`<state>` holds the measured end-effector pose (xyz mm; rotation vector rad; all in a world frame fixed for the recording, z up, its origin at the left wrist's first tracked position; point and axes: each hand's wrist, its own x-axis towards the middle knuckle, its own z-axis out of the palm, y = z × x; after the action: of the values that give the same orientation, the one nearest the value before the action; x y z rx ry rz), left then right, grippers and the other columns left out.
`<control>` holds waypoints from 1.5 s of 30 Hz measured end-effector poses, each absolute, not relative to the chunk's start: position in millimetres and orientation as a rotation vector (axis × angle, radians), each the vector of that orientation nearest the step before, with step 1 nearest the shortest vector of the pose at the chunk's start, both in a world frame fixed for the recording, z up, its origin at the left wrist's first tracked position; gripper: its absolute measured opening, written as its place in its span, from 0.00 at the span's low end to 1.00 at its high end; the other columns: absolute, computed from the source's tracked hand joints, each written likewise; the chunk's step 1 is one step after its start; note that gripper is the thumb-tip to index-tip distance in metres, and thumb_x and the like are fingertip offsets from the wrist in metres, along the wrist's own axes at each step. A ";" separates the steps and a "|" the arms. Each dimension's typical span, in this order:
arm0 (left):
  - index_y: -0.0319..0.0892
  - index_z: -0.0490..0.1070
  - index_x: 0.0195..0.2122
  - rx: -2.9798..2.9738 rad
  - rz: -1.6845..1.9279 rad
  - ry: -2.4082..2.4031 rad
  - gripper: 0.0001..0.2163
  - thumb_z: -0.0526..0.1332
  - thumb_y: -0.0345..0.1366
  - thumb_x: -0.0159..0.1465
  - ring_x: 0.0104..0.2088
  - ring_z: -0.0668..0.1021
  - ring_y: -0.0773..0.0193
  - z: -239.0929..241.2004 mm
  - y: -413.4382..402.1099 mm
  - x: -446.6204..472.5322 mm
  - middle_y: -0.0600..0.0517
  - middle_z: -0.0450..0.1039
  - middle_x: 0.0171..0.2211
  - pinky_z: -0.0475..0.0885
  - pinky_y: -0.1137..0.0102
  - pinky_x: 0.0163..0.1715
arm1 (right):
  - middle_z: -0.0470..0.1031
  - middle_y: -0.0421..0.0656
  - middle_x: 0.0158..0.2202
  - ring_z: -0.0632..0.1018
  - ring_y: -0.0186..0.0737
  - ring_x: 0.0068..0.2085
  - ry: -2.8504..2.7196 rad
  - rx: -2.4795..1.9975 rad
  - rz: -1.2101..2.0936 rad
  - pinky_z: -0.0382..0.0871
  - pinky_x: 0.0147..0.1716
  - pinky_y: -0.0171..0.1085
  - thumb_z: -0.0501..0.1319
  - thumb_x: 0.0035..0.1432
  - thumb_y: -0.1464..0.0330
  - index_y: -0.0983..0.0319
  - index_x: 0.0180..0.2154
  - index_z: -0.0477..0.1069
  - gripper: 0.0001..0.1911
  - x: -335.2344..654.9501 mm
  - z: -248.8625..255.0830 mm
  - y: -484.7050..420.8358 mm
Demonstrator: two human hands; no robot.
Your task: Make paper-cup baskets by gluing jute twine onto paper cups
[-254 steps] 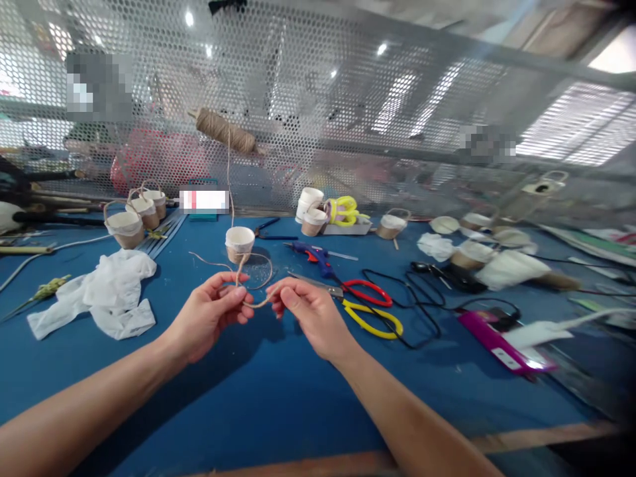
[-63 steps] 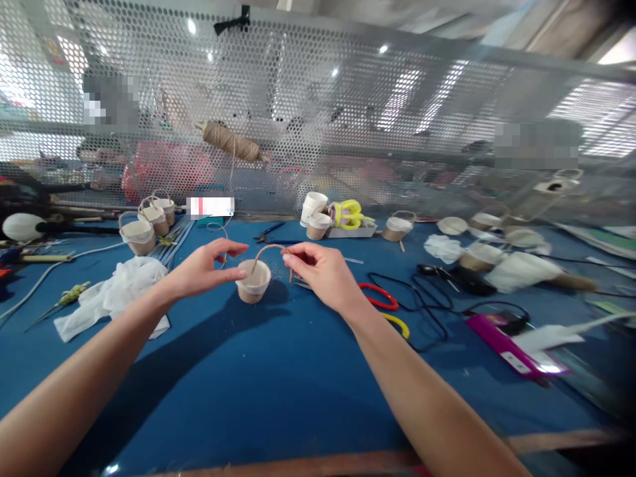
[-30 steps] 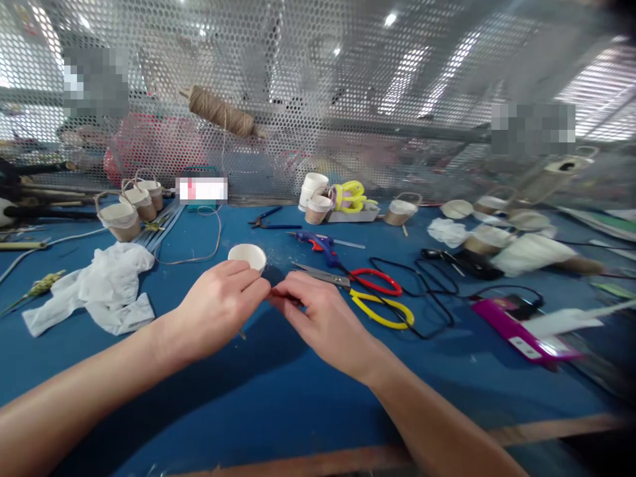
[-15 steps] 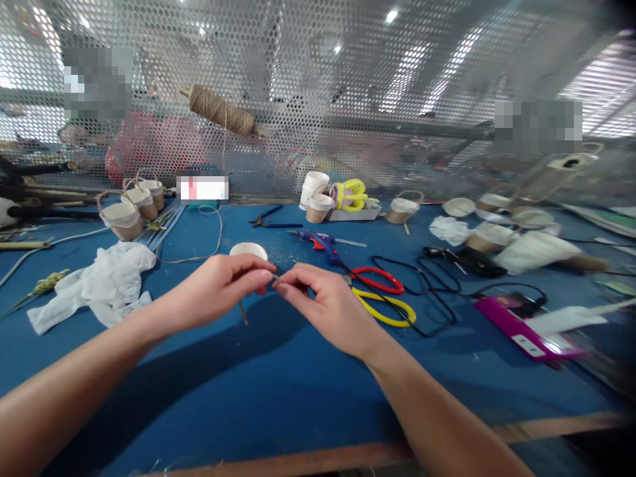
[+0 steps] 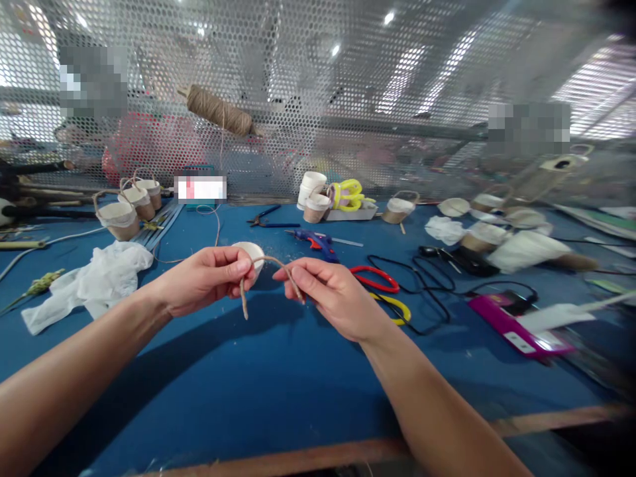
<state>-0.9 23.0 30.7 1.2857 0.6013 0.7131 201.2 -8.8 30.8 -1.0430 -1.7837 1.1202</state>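
Over the middle of the blue surface (image 5: 278,377) now, pinching a short cord (image 5: 269,258) near one end in the left hand (image 5: 206,275), near the other in the right hand (image 5: 328,288). Bowing upward between the two, running left to right, drooping at both ends. Just beyond, closer to the left hand, on to a white-lined cup (image 5: 251,250), partly hidden. Past the right hand, to a blue glue gun (image 5: 318,244); farthest off, a spool of twine (image 5: 217,111).
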 end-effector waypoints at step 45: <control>0.38 0.65 0.24 1.250 1.139 0.741 0.08 0.57 0.34 0.58 0.25 0.65 0.71 14.8 -2.7 25.1 0.56 0.65 0.22 0.61 0.74 0.28 | 0.71 0.44 0.28 0.69 0.36 0.32 -2.106 -0.942 0.014 0.67 0.36 0.39 0.53 0.58 0.75 0.65 0.30 0.71 0.09 167.7 14.6 -32.0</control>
<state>25.1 -2.7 14.8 1.2498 0.7408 1.1395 167.7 -32.0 14.6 -0.9415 -2.1061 0.0143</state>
